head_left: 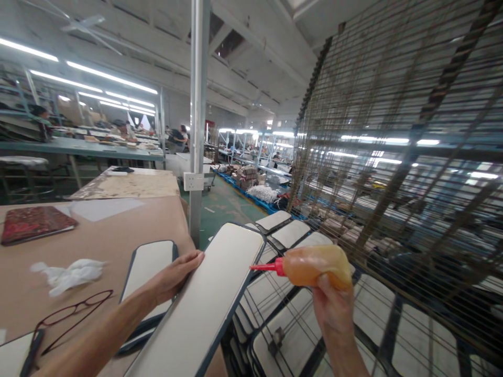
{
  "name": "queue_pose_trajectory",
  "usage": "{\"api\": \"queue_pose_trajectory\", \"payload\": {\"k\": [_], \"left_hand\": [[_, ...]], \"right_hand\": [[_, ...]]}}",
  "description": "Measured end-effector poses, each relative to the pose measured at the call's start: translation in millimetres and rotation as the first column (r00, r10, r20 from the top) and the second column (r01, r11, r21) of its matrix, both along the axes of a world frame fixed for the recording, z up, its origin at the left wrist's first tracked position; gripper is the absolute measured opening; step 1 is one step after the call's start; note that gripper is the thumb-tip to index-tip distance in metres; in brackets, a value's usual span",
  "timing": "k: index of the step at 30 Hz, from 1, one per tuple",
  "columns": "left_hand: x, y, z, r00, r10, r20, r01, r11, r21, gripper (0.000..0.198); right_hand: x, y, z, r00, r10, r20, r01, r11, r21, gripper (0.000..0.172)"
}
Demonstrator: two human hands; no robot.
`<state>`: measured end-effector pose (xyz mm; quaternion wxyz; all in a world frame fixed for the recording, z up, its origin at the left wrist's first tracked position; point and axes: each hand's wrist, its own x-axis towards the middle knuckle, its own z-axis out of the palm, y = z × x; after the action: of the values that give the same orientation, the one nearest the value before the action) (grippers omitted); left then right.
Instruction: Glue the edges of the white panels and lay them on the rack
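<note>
Pinching the dark-edged white panel [220,283] by its left long edge with the left hand [178,276], and wrapping the right hand [334,296] around an amber squeeze bottle [314,265] from below. Raised over the right edge of the brown-covered table [161,217], with long axis slanting from the bottom of the view away to the right; between both hands, nearer the left, in contact there. Aiming the red nozzle [269,267] leftward at the panel's right long edge, near the far right corner; cannot tell whether touching or just beside. Cut off below: the panel's near end. Hidden: left fingers underneath, right fingers behind the bottle
</note>
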<state>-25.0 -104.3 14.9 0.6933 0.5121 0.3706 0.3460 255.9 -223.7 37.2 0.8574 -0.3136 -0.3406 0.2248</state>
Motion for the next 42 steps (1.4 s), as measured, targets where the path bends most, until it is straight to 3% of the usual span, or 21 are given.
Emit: {"api": "queue_pose_trajectory", "payload": {"k": [9, 17, 29, 42], "left_hand": [[-5.7, 3.5, -8.4, 0.999, -0.021, 0.025, 0.022, 0.999, -0.049, 0.037], [-5.4, 6.6, -6.0, 0.998, 0.038, 0.05, -0.031, 0.991, -0.13, 0.043], [-3.5, 30.6, -6.3, 0.994, 0.059, 0.089, -0.045, 0.988, -0.147, 0.019], [5.6, 48.1, 14.5, 0.996, 0.073, 0.054, -0.064, 0.987, -0.148, 0.013]], "right_hand": [[-4.4, 4.2, -9.1, 0.999, 0.044, 0.026, -0.042, 0.996, -0.073, 0.051], [-14.2, 3.1, -13.6, 0.993, 0.12, -0.002, -0.119, 0.988, -0.103, 0.053], [-24.8, -3.3, -14.6, 0.988, 0.15, -0.028, -0.153, 0.979, -0.133, 0.065], [-28.3, -10.1, -13.5, 0.987, 0.16, -0.026, -0.162, 0.976, -0.143, 0.062]]}}
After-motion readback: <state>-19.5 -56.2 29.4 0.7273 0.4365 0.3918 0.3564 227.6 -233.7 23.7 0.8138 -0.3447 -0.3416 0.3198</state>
